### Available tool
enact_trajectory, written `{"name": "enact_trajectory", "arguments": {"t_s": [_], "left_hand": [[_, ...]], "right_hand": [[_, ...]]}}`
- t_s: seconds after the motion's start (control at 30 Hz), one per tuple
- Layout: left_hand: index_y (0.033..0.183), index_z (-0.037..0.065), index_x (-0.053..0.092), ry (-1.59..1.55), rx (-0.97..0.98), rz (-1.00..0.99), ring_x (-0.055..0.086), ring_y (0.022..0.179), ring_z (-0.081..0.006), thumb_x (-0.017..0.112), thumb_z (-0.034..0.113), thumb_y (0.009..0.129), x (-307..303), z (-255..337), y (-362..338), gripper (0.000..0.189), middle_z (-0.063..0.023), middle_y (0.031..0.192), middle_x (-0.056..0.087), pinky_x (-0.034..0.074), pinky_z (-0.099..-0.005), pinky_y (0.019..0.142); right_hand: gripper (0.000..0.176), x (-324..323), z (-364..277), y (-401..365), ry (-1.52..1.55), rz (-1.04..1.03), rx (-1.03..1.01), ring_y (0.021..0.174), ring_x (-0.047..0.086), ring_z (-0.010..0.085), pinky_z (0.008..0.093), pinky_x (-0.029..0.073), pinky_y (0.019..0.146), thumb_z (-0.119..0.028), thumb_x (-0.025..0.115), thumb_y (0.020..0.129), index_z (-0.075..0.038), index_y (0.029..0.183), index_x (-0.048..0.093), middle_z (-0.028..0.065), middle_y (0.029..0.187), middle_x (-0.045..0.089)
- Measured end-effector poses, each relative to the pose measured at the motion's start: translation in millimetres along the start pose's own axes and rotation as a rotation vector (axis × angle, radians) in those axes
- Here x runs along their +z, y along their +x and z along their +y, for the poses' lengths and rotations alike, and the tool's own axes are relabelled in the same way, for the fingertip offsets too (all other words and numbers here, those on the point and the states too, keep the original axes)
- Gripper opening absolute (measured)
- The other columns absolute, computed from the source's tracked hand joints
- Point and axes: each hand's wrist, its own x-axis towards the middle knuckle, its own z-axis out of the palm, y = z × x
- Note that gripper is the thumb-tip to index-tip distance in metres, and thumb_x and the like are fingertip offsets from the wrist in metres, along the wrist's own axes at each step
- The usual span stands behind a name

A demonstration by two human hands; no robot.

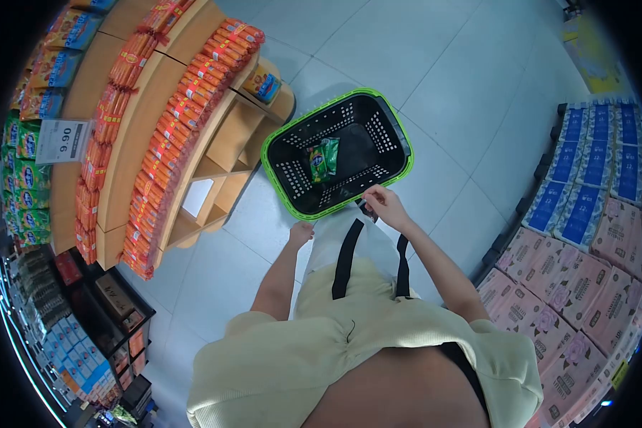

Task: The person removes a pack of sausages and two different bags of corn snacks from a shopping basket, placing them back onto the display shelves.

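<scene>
A black shopping basket [360, 143] with a bright green rim is in front of me, its perforated walls showing. Inside lie green snack packets [321, 161], near its left side. My right hand [385, 205] is beside the basket's near rim, its fingers curled together; a small dark thing shows just below them, and what they hold, if anything, is hidden. My left hand [302, 233] is closed in a fist just below the basket's near left corner, apart from the rim, and nothing shows in it.
Curved wooden shelves [139, 121] at left carry orange-red wrapped sausages [185, 107], green packets [32, 185] and a price sign [62, 141]. Pink cartons [549, 285] and blue-white packs [571, 175] are stacked at right. Pale floor tiles [435, 78] lie between.
</scene>
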Motion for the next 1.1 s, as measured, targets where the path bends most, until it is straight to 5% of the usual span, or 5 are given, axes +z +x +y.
{"name": "enact_trajectory", "arguments": {"t_s": [0.33, 0.43, 0.6, 0.97, 1.1], "left_hand": [[0.090, 0.001, 0.066, 0.157, 0.381, 0.230, 0.067, 0.081, -0.0268, 0.063, 0.018, 0.077, 36, 44, 187, 0.022, -0.0152, 0.083, 0.068, 0.052, -0.0345, 0.074], [0.096, 0.001, 0.064, 0.038, 0.225, 0.267, 0.065, 0.088, -0.0302, 0.063, 0.020, 0.076, 50, 34, 250, 0.028, -0.0183, 0.092, 0.067, 0.051, -0.0366, 0.078], [0.108, -0.002, 0.059, 0.113, 0.043, 0.388, 0.060, 0.101, -0.0337, 0.061, 0.020, 0.076, 66, 2, 334, 0.039, -0.0235, 0.105, 0.062, 0.046, -0.0381, 0.088], [0.121, -0.004, 0.048, 0.322, -0.109, 0.293, 0.046, 0.121, -0.0352, 0.069, 0.041, 0.073, 115, -49, 445, 0.069, -0.0246, 0.121, 0.052, 0.034, -0.0440, 0.102], [0.128, -0.002, 0.033, 0.040, -0.281, 0.334, 0.039, 0.123, -0.0397, 0.070, 0.043, 0.072, 144, -49, 455, 0.081, -0.0255, 0.130, 0.042, 0.035, -0.0443, 0.102]], "right_hand": [[0.010, -2, 135, 137, -0.245, 0.152, -0.014, 0.066, 0.063, 0.0138, 0.0269, 0.050, 0.063, -0.009, 0.054, 0.088, -0.001, 0.092, 0.059, 0.0073, 0.075, 0.064], [0.011, 5, 181, 170, -0.281, 0.190, -0.026, 0.066, 0.061, 0.0132, 0.0273, 0.049, 0.062, -0.009, 0.054, 0.088, -0.003, 0.097, 0.057, 0.0059, 0.075, 0.063], [0.016, 7, 227, 219, 0.421, 0.291, 0.277, 0.072, 0.059, 0.0105, 0.0246, 0.048, 0.063, -0.010, 0.055, 0.090, -0.005, 0.106, 0.054, 0.0032, 0.077, 0.060], [0.018, 1, 261, 256, 0.206, 0.231, 0.111, 0.070, 0.058, 0.0096, 0.0232, 0.047, 0.065, -0.013, 0.059, 0.089, -0.001, 0.102, 0.054, 0.0048, 0.074, 0.060], [0.018, 3, 260, 250, 0.245, 0.161, 0.067, 0.070, 0.056, 0.0074, 0.0219, 0.045, 0.064, -0.016, 0.056, 0.091, -0.005, 0.105, 0.054, 0.0028, 0.075, 0.059]]}}
